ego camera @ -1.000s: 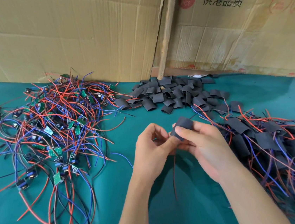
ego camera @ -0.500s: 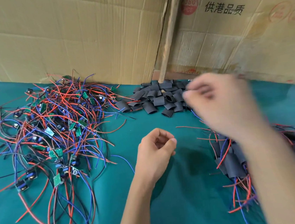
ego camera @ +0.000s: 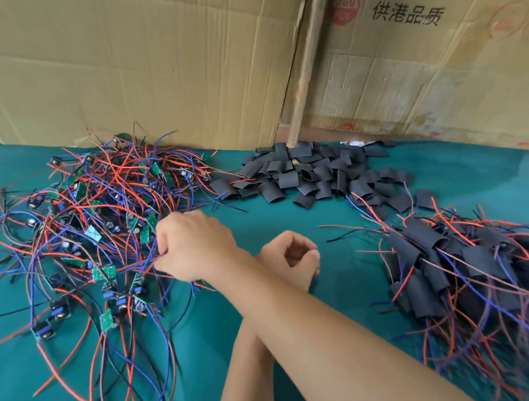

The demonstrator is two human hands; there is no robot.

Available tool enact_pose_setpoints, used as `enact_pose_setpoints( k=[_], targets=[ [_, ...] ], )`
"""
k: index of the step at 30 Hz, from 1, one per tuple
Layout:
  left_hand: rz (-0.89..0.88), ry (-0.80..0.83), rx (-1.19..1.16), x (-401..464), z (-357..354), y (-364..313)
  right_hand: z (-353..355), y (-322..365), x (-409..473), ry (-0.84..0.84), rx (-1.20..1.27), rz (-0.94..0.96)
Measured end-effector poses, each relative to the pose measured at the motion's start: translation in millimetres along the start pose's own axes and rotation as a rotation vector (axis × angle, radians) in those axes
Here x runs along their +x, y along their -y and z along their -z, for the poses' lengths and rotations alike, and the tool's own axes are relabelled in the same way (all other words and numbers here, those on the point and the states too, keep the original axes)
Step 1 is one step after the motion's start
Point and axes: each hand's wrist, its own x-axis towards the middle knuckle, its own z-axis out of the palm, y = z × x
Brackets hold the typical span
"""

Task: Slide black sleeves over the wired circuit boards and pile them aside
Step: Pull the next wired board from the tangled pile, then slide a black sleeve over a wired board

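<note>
A tangle of bare green circuit boards with red, blue and black wires (ego camera: 96, 239) covers the left of the green table. Loose black sleeves (ego camera: 306, 172) lie heaped at the back centre. Sleeved boards (ego camera: 455, 264) are piled at the right. My right hand (ego camera: 192, 244) reaches across over my left forearm to the edge of the bare-board tangle, its fingers pinched on a few wires there. My left hand (ego camera: 293, 259) rests at the centre, loosely curled, with nothing in it.
Cardboard boxes (ego camera: 175, 62) and a thin wooden strip (ego camera: 303, 64) stand upright along the back of the table. The green tablecloth (ego camera: 341, 224) shows between the three piles and in front of my arms.
One second ago both hands held a sleeved board at the centre. My right hand then swung out over the right-hand piles and has now crossed left to the bare-board tangle. My left hand stayed put.
</note>
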Motion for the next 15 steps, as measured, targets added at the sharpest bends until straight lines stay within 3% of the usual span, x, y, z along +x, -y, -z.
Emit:
enact_pose_setpoints(
  k=[7, 10, 15],
  targets=[
    [0.07, 0.119, -0.02, -1.6, 11.2, -3.0, 39.3, -24.2, -13.5, -0.195, 0.215, -0.027],
    [0.053, 0.055, 0.016, -5.7, 14.5, -5.8, 72.6, -35.8, -27.3, -0.271, 0.404, 0.015],
    [0.165, -0.113, -0.516, -3.6, 15.8, -17.6, 120.9, -58.7, -59.5, -0.341, 0.814, 0.09]
  ],
)
